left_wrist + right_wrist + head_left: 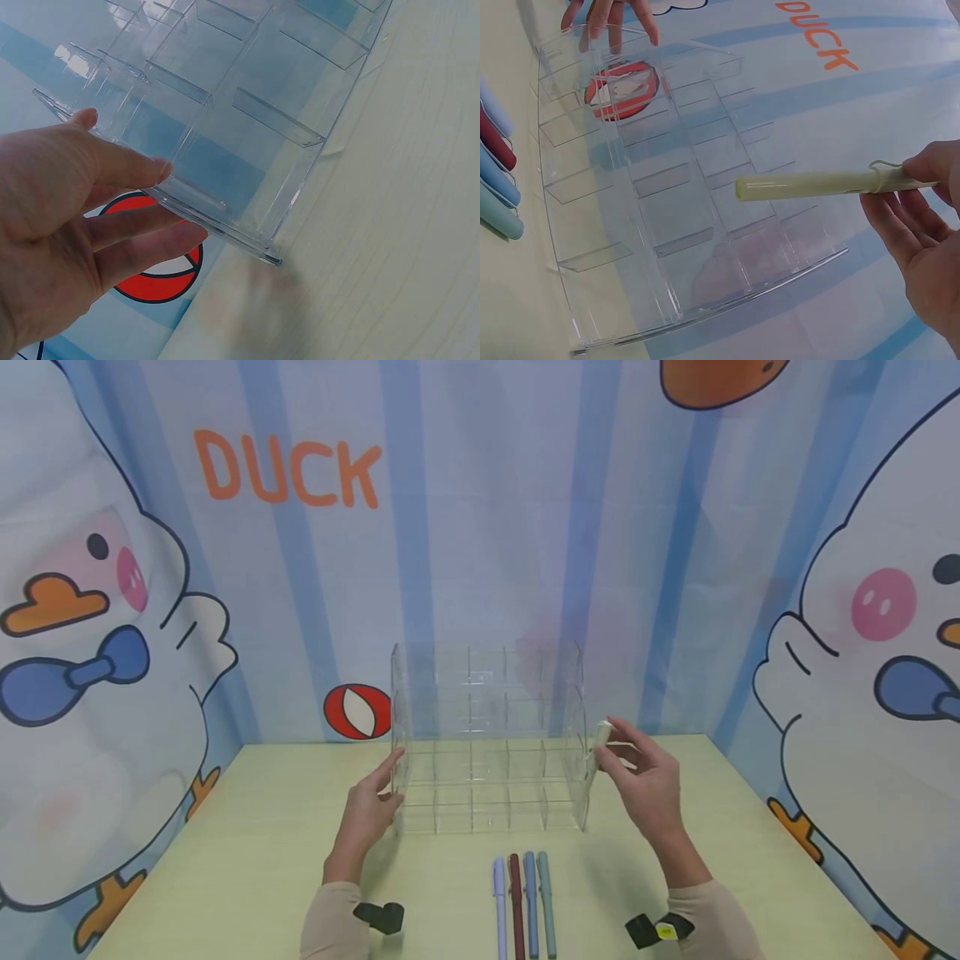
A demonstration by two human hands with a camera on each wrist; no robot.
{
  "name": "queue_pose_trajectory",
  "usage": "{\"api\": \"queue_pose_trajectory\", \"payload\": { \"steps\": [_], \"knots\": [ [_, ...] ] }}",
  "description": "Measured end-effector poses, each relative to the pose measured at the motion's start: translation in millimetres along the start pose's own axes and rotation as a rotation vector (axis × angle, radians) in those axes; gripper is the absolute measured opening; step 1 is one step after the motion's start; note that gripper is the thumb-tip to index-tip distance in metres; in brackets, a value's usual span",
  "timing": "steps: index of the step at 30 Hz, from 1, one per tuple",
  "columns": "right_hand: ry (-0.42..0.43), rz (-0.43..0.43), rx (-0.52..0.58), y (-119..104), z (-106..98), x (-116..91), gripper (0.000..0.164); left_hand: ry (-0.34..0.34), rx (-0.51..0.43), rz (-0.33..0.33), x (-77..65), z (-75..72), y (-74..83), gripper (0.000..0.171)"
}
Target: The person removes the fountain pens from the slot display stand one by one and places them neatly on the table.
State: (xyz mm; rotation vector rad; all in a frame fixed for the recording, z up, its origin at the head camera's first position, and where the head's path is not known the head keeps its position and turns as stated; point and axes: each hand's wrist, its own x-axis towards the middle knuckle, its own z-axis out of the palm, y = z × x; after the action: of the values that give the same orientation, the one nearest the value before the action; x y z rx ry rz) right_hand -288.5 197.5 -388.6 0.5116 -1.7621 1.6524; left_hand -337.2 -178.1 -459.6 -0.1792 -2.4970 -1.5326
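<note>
A clear plastic display rack (491, 805) with tiers of small compartments stands upright on the table. At its left side my left hand (366, 814) grips the side panel (217, 227), thumb on one face and fingers on the other. My right hand (652, 785), beside the rack's right side, pinches a pale yellow-green pen (810, 185) near its clip end. The pen's other end points over the rack in the right wrist view. A lavender pen (500, 910), dark red pen (516, 910), blue pen (532, 906) and teal pen (547, 906) lie in front.
The pale wood-grain table (270, 827) runs back to a blue striped cloth backdrop (495, 527) printed with ducks and a red ball (341, 712). This cloth also closes off the left and right sides. Dark straps cross both sleeves near the wrists.
</note>
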Motion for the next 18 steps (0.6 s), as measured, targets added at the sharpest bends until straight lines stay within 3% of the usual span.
{"api": "queue_pose_trajectory", "payload": {
  "steps": [11, 18],
  "knots": [
    [-0.148, 0.054, -0.047, -4.5, -9.7, 0.2, 0.042, -0.002, -0.006, 0.002, 0.1, 0.4, -1.6, 0.077],
    [-0.184, 0.063, -0.108, -2.4, -15.0, 0.9, 0.044, -0.008, 0.000, -0.016, 0.4, 1.1, -1.3, 0.077]
  ]
}}
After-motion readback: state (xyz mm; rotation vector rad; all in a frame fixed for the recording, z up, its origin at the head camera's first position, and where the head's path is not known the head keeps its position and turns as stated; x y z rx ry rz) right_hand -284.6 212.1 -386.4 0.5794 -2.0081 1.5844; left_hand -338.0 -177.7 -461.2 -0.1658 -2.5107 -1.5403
